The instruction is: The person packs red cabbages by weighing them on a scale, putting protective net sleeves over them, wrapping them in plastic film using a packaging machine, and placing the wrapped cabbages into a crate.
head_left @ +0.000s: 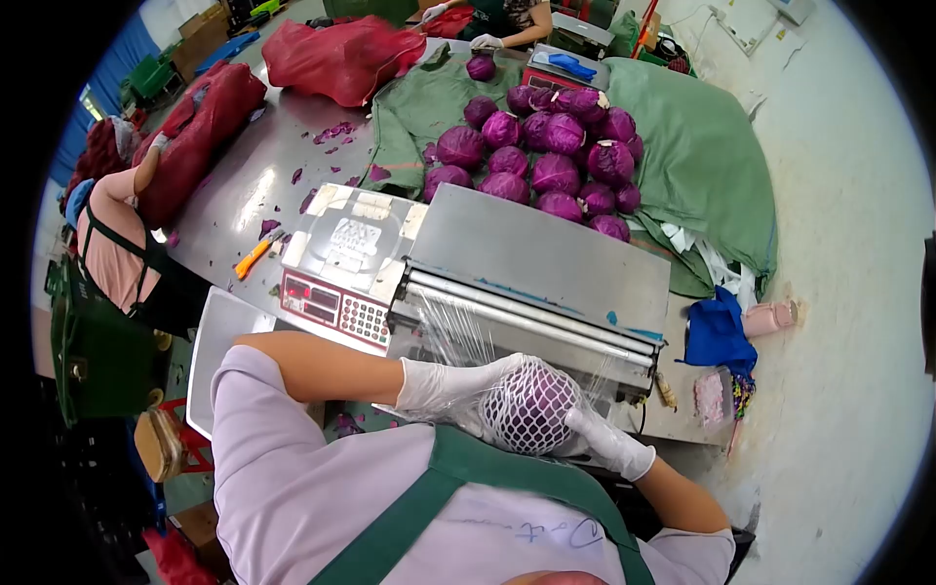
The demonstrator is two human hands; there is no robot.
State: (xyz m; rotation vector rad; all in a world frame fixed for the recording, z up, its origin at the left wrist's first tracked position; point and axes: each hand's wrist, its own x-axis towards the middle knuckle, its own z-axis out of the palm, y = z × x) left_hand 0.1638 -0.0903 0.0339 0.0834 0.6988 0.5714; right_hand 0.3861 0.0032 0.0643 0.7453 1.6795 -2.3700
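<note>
A purple cabbage in a white foam net (529, 408) is held close to my chest, with clear film around it. My left hand (466, 382), in a white glove, grips its left side. On its right side lies my right hand (612, 442), also gloved, with the fingers pressed on the net. Clear film (453, 336) stretches from the roller of the metal wrapping machine (546, 263) down to the cabbage. Beyond the machine, several bare purple cabbages (556, 174) are piled on green cloth.
A scale (341, 263) stands left of the machine, near an orange-handled knife (253, 255). Red net sacks (336, 58) lie on the metal table (249, 185). One co-worker (122, 234) is at the left, another (497, 21) at the far side. A blue cloth (719, 331) lies right.
</note>
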